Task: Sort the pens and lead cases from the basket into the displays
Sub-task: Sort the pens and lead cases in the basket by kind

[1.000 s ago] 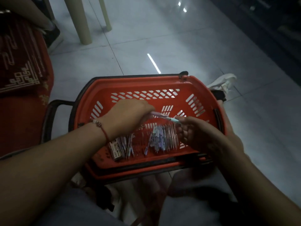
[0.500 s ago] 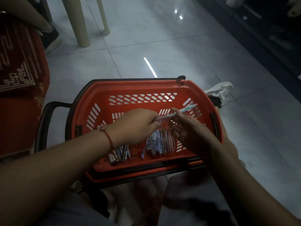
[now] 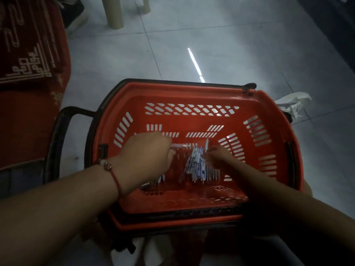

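A red plastic basket (image 3: 194, 93) rests on my lap. A pile of white and purple pens (image 3: 197, 167) lies on its floor, with a few darker lead cases (image 3: 147, 186) at the near left, partly hidden by my left wrist. My left hand (image 3: 148, 154) is inside the basket and grips a pale pink pen (image 3: 180, 146) that points right. My right hand (image 3: 218, 155) reaches down onto the pile, and its fingertips pinch a pale pen (image 3: 206, 145) that stands nearly upright. The picture is dim and blurred.
The basket's black handle (image 3: 57, 135) hangs out to the left. A red patterned cloth (image 3: 28, 54) lies on the left. Beige furniture legs (image 3: 115, 14) stand on the grey tiled floor at the top. A white shoe (image 3: 294, 104) is beside the basket's right rim.
Both hands have dropped lower into the basket. The two hands met at one pen before; now they are apart, each with its own pen, and the right hand is at the pile.
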`<state>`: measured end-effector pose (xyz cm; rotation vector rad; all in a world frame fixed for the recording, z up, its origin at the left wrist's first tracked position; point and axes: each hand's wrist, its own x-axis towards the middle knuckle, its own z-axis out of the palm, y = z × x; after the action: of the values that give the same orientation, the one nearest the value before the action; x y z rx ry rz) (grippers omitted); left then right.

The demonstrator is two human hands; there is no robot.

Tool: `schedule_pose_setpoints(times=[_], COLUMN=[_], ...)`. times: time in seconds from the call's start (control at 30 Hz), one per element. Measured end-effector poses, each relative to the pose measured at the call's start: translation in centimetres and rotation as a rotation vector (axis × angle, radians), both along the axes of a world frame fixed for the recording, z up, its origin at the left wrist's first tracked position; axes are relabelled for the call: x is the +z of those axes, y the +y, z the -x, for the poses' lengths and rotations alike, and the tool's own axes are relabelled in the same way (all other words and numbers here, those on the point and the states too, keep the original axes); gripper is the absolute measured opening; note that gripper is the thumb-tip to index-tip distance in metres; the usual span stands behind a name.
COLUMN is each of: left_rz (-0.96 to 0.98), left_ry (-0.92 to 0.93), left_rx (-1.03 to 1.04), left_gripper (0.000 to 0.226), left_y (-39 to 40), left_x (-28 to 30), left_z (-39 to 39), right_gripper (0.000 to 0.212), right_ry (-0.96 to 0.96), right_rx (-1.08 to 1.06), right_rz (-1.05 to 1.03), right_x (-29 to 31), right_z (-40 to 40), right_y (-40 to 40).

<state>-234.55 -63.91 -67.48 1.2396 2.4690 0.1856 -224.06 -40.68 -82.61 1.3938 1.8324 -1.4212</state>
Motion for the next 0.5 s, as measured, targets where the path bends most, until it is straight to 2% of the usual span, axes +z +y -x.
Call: schedule_pose_setpoints(times=[0.1, 0.2, 0.3, 0.5], left_rz=[0.053, 0.076, 0.081, 0.119], left_ry=[-0.046, -0.065, -0.107, -0.161], left_rx=[-0.036, -0.074, -0.083, -0.094], left_gripper=[0.025, 0.025, 0.024, 0.024], left_y=[-0.4, -0.6, -0.5, -1.1], left_x=[-1.1, -1.8, -2.5, -3.5], left_z=[-0.8, -1.4, -1.6, -1.2], right_gripper=[0.028, 0.024, 0.008, 0.009], right_ry=[-0.147, -0.203, -0.259, -0.253], right_rx=[0.245, 0.365, 0.439, 0.483], right_rz=[-0.109, -0.104, -0.176, -0.209], right_x=[-3.2, -4.5, -6.6, -7.8], right_z=[0.6, 1.2, 1.6, 2.9], right_y=[-0.8, -1.6, -1.8, -2.5])
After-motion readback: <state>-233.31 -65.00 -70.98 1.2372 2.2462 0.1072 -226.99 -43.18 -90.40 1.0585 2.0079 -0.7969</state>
